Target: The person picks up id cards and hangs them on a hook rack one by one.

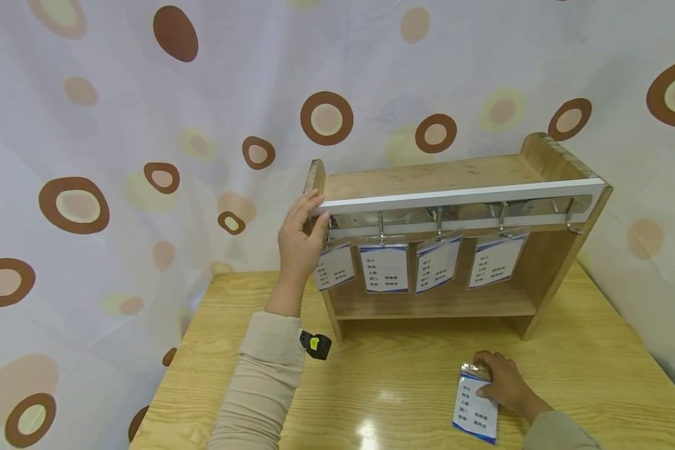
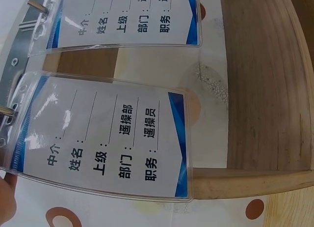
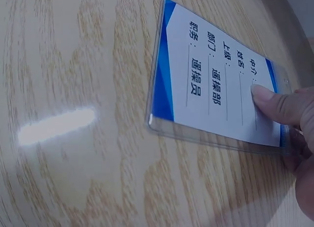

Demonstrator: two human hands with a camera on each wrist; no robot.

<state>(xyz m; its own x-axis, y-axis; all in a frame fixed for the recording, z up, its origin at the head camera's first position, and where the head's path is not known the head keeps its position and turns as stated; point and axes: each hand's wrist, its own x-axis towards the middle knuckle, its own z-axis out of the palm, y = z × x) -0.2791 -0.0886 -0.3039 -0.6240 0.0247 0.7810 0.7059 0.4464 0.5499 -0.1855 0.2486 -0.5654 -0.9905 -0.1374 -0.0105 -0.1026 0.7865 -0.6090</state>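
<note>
My right hand (image 1: 506,382) pinches a clear plastic badge holder (image 1: 475,409) near its top end, low over the table. In the right wrist view, its thumb (image 3: 274,101) lies on the white card with blue corners and printed lines. At the upper left corner of a wooden rack (image 1: 427,178), my left hand (image 1: 302,240) holds the end, thumb at the front beside the leftmost hook. Several similar badge holders (image 1: 384,269) hang from the metal hook strip (image 1: 410,215); one hanging badge (image 2: 103,133) fills much of the left wrist view.
The rightmost hook (image 1: 572,219) carries no badge. Under the rack is a wood-grain table (image 1: 394,369), reflecting light near its front. A white curtain (image 1: 146,125) with brown and yellow circles stands behind. A black wrist camera (image 1: 316,345) sits by the left cuff.
</note>
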